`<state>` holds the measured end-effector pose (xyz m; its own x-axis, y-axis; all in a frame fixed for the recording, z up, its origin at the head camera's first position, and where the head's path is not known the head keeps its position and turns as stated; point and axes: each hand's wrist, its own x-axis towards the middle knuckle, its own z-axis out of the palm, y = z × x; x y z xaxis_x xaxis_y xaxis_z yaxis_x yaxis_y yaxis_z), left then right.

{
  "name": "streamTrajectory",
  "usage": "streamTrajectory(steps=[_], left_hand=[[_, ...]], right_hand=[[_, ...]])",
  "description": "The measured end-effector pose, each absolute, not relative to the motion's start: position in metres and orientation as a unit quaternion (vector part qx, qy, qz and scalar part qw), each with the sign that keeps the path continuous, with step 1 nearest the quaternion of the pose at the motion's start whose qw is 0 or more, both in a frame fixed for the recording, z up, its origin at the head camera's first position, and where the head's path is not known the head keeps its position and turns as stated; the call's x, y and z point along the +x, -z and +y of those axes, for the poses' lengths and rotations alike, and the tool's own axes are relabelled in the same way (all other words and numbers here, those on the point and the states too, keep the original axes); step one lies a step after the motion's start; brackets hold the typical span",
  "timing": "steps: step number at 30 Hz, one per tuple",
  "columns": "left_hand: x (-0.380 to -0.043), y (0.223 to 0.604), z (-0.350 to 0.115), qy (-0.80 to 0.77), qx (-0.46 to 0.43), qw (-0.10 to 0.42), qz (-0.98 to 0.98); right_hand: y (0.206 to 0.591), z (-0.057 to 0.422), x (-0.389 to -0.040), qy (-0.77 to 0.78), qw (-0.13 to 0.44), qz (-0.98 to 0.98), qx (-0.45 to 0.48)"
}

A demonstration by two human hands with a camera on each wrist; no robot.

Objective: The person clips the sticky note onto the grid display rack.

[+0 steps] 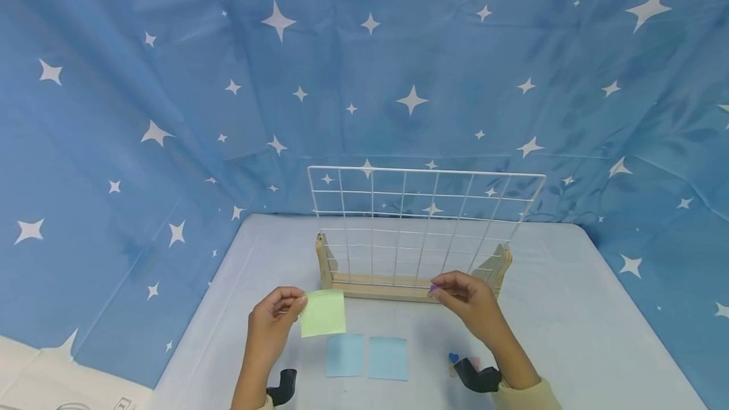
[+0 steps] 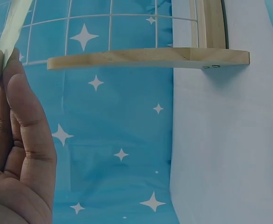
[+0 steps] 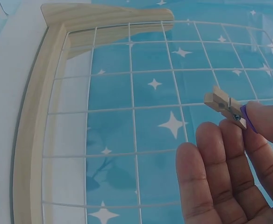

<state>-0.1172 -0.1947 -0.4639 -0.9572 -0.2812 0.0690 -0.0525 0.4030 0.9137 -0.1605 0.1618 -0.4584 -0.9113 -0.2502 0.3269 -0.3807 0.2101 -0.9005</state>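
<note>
My left hand (image 1: 272, 318) pinches a pale green sticky note (image 1: 323, 313) by its left edge, holding it up off the table. In the left wrist view the note (image 2: 16, 25) shows nearly edge-on between thumb and finger. My right hand (image 1: 471, 309) pinches a small wooden clothespin (image 3: 224, 106) with a purple piece on its held end. Both hands are before a white wire grid (image 1: 421, 226) set upright in a wooden stand (image 1: 393, 290). Two light blue sticky notes (image 1: 345, 355) lie side by side on the table between the hands.
Beside the right wrist lie a clothespin with a blue heart (image 1: 453, 357) and a pink piece, partly hidden by the black wrist mount (image 1: 477, 377). A white cloth covers the table (image 1: 569, 309). Behind the grid hangs a blue curtain (image 1: 364, 68) with white stars.
</note>
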Motion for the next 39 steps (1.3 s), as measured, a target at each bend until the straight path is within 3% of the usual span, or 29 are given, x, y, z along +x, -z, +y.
streamTrajectory(steps=[39], left_hand=[[-0.133, 0.45, -0.186, 0.571, 0.03, 0.13, -0.81]], right_hand=[[0.442, 0.153, -0.172, -0.587, 0.071, -0.771, 0.238]])
